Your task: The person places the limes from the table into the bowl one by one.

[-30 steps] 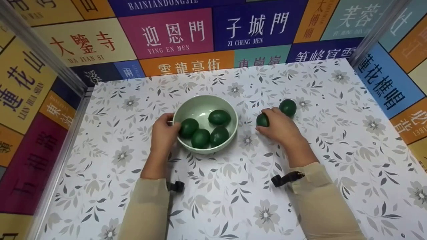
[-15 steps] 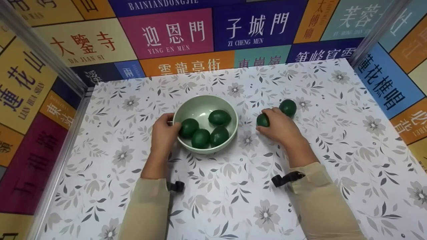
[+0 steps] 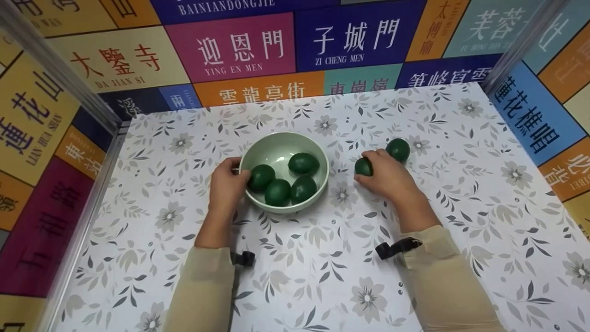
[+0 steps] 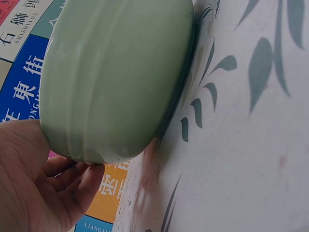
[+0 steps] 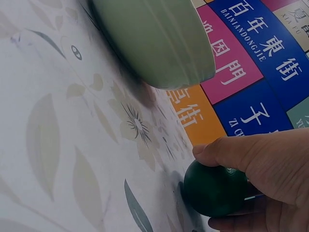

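A pale green bowl [image 3: 283,143] stands upright on the table with several glossy, dark green, lime-shaped fruits [image 3: 303,163] in it. My left hand [image 3: 226,184] holds the bowl's left side, thumb over the rim and fingers outside. In the left wrist view the fingers [image 4: 89,186] curl under the rim. To the right of the bowl, my right hand [image 3: 389,177] grips another dark green fruit [image 5: 212,188] between thumb and fingers, low over the table. One more such fruit [image 3: 398,150] lies just behind that hand.
The table [image 3: 304,276] has a white cover printed with grey flowers and leaves. Panels [image 3: 235,50] with coloured lettering rise at the back and both sides, with a metal-framed corner post [image 3: 87,78] at left. Each wrist wears a small black camera [image 3: 248,258].
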